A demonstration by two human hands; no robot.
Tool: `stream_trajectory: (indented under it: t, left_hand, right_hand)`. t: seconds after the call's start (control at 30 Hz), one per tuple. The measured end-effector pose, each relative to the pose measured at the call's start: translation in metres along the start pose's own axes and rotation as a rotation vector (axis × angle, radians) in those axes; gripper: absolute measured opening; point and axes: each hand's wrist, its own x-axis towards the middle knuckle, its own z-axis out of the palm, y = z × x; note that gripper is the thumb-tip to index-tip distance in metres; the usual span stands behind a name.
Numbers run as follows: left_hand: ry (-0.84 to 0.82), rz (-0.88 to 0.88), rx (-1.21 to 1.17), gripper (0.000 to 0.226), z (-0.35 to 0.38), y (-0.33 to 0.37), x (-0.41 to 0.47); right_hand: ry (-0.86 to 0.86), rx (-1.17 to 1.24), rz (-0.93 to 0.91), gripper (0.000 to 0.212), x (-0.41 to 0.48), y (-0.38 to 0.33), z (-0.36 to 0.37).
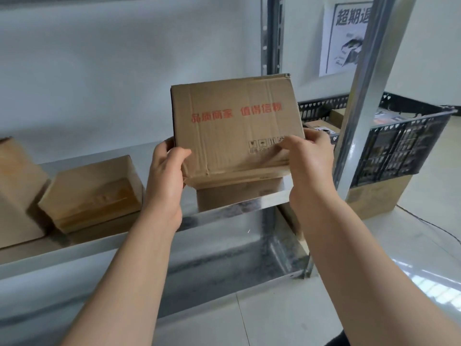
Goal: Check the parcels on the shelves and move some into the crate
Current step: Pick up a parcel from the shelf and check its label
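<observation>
Route rightward to the black perforated plastic crate (404, 146) is being cut by the grey galvanised front upright (361, 96). It is standing between the crate and the brown cardboard box with red print (237, 131), which is being held up by the left hand (164, 176) and right hand (306, 161).

Open air is being left above and to the left of that box, back to the white wall.

The shiny metal shelf (99, 245) is being taken up at left by a small tan carton (92, 193), with a taller carton (17, 186) just beside it. Bare deck is being left between these and the left hand.

Space directly under the held box is being filled by another cardboard box (239, 193).

The crate's inside is being partly occupied by parcels (336, 116).
</observation>
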Motion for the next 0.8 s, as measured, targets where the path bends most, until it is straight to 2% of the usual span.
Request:
stream_trajectory:
  t: [0.07,0.17,0.23,0.3,0.43,0.8]
  left_hand:
    - [0.009,-0.001,0.004,0.026,-0.006,-0.005,0.0]
    - [0.047,-0.063,0.012,0.042,-0.012,-0.014,0.0]
    - [0.054,-0.091,-0.013,0.039,-0.014,-0.02,-0.001]
    - [0.059,-0.091,-0.031,0.025,-0.012,-0.022,-0.002]
    - [0.054,-0.098,-0.119,0.006,-0.009,-0.024,-0.001]
    - [0.105,-0.092,-0.136,0.019,-0.006,-0.028,-0.014]
  right_hand:
    - [-0.061,0.035,0.099,0.039,-0.006,-0.005,-0.003]
    - [-0.162,0.072,0.234,0.005,-0.007,-0.002,-0.009]
    - [-0.195,0.072,0.265,0.012,-0.009,-0.002,-0.01]
    - [-0.184,0.064,0.249,0.004,-0.006,-0.002,-0.007]
    - [-0.166,0.06,0.202,0.028,-0.006,0.002,-0.002]
    - [-0.237,0.171,0.215,0.03,-0.015,0.002,-0.011]
